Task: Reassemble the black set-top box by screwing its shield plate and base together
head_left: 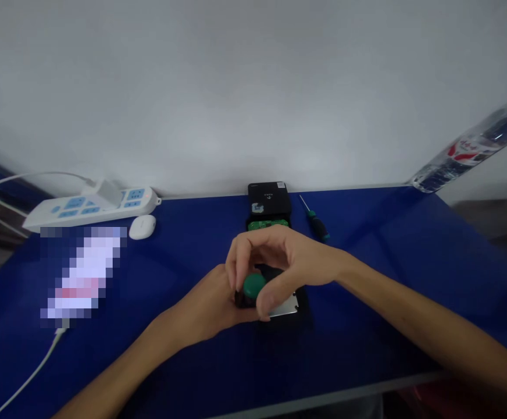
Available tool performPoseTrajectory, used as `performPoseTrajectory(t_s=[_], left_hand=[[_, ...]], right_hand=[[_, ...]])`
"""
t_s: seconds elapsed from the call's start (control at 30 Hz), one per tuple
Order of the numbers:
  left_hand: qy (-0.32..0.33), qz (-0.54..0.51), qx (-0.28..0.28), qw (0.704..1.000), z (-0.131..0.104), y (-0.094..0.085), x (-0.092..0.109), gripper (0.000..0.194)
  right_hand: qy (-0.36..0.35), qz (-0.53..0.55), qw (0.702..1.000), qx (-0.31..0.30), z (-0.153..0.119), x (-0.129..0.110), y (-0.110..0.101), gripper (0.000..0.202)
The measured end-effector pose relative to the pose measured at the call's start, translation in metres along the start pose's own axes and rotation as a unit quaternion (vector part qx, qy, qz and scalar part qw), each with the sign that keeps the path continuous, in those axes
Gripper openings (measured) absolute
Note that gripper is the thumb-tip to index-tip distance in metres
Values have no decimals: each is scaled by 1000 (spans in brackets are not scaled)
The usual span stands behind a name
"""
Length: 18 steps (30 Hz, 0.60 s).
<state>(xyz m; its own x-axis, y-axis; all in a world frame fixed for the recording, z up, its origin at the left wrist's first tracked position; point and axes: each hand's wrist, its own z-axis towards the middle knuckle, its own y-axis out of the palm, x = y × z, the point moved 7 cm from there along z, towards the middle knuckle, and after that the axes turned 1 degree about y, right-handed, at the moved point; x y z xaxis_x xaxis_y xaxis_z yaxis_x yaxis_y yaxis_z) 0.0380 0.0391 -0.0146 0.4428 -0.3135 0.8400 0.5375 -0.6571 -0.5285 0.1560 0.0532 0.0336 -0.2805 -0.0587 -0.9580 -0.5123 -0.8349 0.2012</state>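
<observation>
In the middle of the head view, my right hand (279,262) arches over a screwdriver (254,286) seen end-on, its round green handle end between my curled fingers and thumb. Below it lies a flat device with a silver metal plate (286,307) and a dark border. My left hand (212,305) grips the device's left side, its thumb along the near edge; its other fingers are mostly hidden. The screwdriver's shaft and tip are out of sight under my hands. Just beyond my right hand, a green circuit board (267,224) shows in part.
A black box (270,199) stands by the wall, with another green-and-black screwdriver (317,224) to its right. On the left are a white power strip (92,208), a white earbud case (142,227) and a blurred-out phone (85,273) on a cable. A water bottle (471,148) is at right.
</observation>
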Motion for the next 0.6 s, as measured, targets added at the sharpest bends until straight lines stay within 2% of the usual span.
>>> performPoseTrajectory(t_s=[0.07, 0.17, 0.27, 0.33, 0.4, 0.5, 0.57, 0.6], left_hand=[[14, 8, -14, 1000, 0, 1, 5, 25], [39, 4, -21, 999, 1, 1, 10, 21], [23, 16, -15, 999, 3, 1, 5, 27], [8, 40, -27, 999, 4, 3, 1, 30], [-5, 56, -44, 997, 4, 5, 0, 30], [-16, 54, -54, 997, 2, 7, 0, 34], [-16, 60, -50, 997, 0, 7, 2, 37], [-14, 65, -47, 997, -1, 7, 2, 39]], right_hand=[[-4, -118, 993, 29, -2, -15, 1, 31], [-2, -284, 956, 67, -7, -35, 5, 26], [25, -353, 932, 79, -18, -51, 13, 20], [51, -388, 912, 121, -34, -62, 13, 18], [23, -415, 874, 252, -60, -83, 6, 20], [-37, -437, 774, 456, -110, -105, -5, 16], [-33, -453, 705, 544, -139, -101, -11, 17], [-13, -443, 689, 574, -150, -92, -17, 19]])
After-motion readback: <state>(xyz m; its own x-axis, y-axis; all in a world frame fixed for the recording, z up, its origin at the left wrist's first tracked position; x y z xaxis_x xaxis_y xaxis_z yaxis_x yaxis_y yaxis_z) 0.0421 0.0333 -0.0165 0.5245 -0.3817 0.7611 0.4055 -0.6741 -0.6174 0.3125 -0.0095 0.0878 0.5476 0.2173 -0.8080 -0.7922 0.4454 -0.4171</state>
